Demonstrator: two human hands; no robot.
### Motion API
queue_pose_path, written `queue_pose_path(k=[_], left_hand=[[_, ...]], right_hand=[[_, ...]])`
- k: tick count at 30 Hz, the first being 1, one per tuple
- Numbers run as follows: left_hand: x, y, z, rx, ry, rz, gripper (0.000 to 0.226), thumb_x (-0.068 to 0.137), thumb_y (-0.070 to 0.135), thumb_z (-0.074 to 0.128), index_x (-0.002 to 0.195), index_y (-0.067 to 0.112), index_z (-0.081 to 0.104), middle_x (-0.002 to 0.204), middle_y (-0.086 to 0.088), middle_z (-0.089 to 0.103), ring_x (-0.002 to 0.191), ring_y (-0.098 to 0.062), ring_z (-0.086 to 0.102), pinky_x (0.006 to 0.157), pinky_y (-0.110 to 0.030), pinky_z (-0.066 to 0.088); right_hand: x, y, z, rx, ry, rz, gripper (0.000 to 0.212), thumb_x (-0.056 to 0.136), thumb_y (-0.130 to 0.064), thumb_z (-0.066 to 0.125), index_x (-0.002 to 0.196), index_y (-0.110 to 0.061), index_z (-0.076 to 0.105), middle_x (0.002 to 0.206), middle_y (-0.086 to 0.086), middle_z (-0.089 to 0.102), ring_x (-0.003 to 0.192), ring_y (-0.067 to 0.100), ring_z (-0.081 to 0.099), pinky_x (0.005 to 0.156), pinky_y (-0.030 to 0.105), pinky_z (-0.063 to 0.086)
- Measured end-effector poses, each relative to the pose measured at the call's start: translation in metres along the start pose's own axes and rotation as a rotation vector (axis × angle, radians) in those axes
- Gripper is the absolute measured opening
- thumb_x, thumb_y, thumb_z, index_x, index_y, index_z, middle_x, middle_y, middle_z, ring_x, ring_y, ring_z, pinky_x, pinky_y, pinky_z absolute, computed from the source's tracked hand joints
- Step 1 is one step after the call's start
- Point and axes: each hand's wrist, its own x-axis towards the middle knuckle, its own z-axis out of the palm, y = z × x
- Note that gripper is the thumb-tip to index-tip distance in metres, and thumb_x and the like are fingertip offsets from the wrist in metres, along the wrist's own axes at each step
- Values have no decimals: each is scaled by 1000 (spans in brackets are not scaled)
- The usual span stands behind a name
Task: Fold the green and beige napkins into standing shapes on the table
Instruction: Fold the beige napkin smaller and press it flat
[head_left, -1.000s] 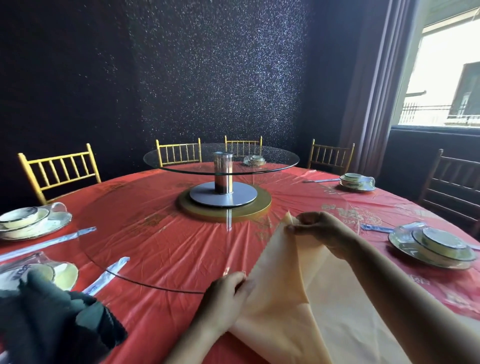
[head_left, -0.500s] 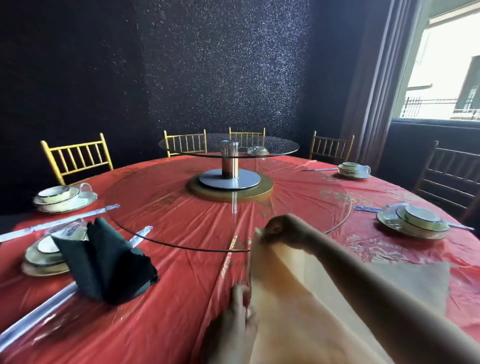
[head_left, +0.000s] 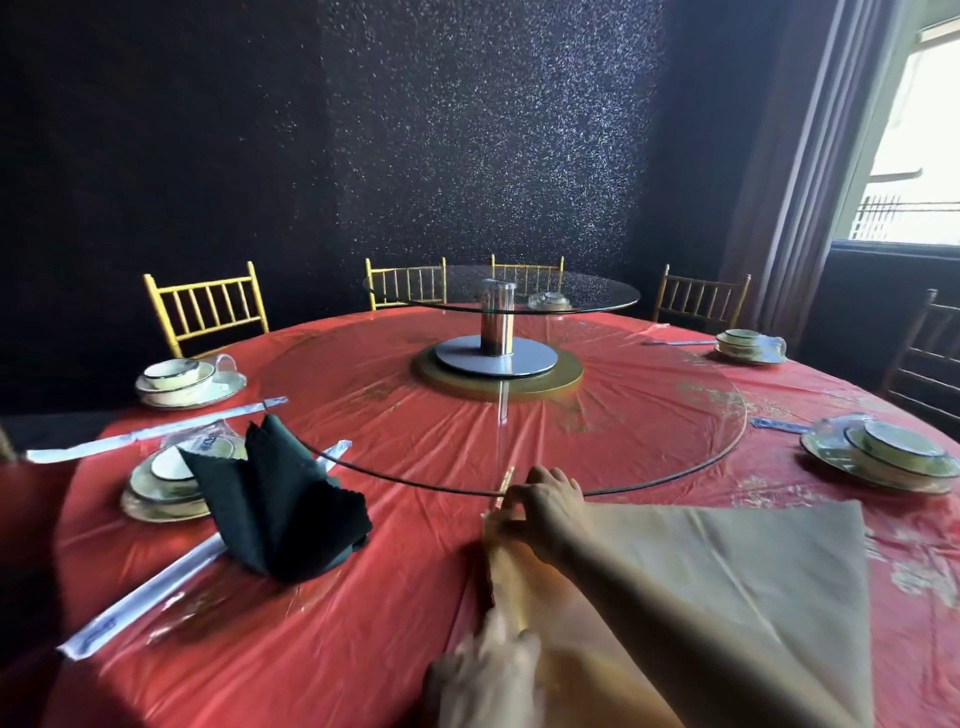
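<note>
The beige napkin (head_left: 748, 582) lies spread on the red tablecloth (head_left: 363, 623) in front of me, its left edge folded into a narrow ridge. My right hand (head_left: 540, 504) pinches the far end of that ridge, close to the glass turntable's rim. My left hand (head_left: 483, 675), blurred at the bottom, grips the near end of the same ridge. To the left, the dark green napkin (head_left: 280, 509) stands upright, folded into a fan shape, apart from both hands.
A glass turntable (head_left: 649, 415) on a steel post (head_left: 497, 322) fills the table's middle. Place settings of plates and bowls (head_left: 166, 483) (head_left: 182, 379) (head_left: 893, 452) (head_left: 748, 343) ring the edge, with wrapped chopsticks (head_left: 140, 603) near the green napkin. Gold chairs (head_left: 205, 306) stand around.
The view pulled back and tilted, bringing the standing green napkin fully into sight. My right hand lowered the beige napkin's raised corner down to the table; the left hand slid nearer along the fold.
</note>
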Motion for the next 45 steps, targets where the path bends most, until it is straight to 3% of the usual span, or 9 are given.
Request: queue_pose_path(k=[5,7,11,15,20,24,31,36,45], left_hand=[[14,-11,9,217,66,208,55,14,70,63,48,28,56,68,20,59,63,3,56,66,-15,37],[15,-11,7,224,-7,241,53,26,73,65,57,29,59,69,21,58,67,3,57,70,-18,29],[19,-11,1,96,-22,305,39,85,43,55,115,18,51,127,3,44,125,-11,35,101,-28,20],[25,-9,-7,110,-34,283,33,89,38,51,113,16,51,124,-2,47,124,-17,37,101,-31,21],[59,1,-10,78,86,232,28,97,22,32,119,12,48,128,-5,46,124,-21,39,102,-32,26],[97,-4,8,47,117,162,95,59,41,-16,129,11,41,139,-4,39,134,-15,30,108,-29,22],[105,-15,31,109,69,81,55,98,44,18,145,15,24,156,-1,15,145,-14,7,117,-43,4],[107,-15,29,90,9,52,48,99,29,22,146,19,21,157,5,9,145,-11,1,115,-53,-1],[102,-15,25,87,-11,31,50,100,35,14,148,20,14,158,0,-1,145,-14,-6,114,-52,-7]], right_hand=[[-7,-2,5,89,50,12,47,80,-40,64,122,-23,50,117,1,55,112,23,48,91,33,35],[-19,0,-3,237,106,28,48,81,-32,66,122,-17,46,113,3,57,101,21,53,84,32,39],[-70,17,-12,134,71,-128,32,91,-34,49,118,-19,54,121,-3,50,109,18,52,90,30,42],[-102,28,10,93,11,-201,36,84,-40,38,100,-27,67,107,-11,67,94,10,66,73,20,54],[-110,21,12,86,-17,-146,63,98,-44,8,107,-29,68,110,-15,68,100,2,64,84,15,49],[-112,18,8,68,-23,-124,63,98,-44,9,107,-27,68,111,-13,68,102,3,64,85,16,50],[-115,19,8,40,-56,-84,65,97,-44,4,116,-24,63,115,-10,67,106,6,63,88,18,48],[-102,16,6,67,-124,-158,98,66,-64,-20,148,-19,10,157,0,8,145,14,5,111,28,-11],[-119,14,-2,2,-147,-130,104,67,-73,-15,148,-10,6,156,-2,3,142,6,-1,110,19,-16]])
